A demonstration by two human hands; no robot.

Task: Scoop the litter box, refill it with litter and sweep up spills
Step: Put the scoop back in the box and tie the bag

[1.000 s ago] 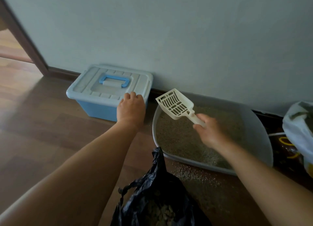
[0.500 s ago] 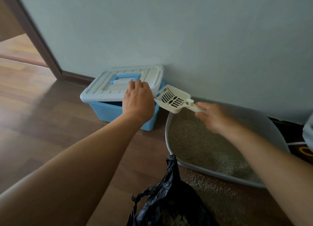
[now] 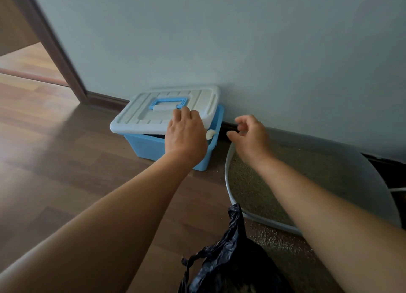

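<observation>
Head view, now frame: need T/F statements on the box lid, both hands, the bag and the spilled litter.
1. The lid sits shut on the blue box. False: its near edge is raised, with a dark gap beneath.
2. The left hand holds the lid at its near edge. True.
3. The right hand holds a brush. False: it holds nothing, its fingers loosely curled above the litter box corner.
4. Spilled litter lies on the floor in front of the litter box. True.
5. The black bag sits inside the litter box. False: it is outside, in front of the rim.
</observation>
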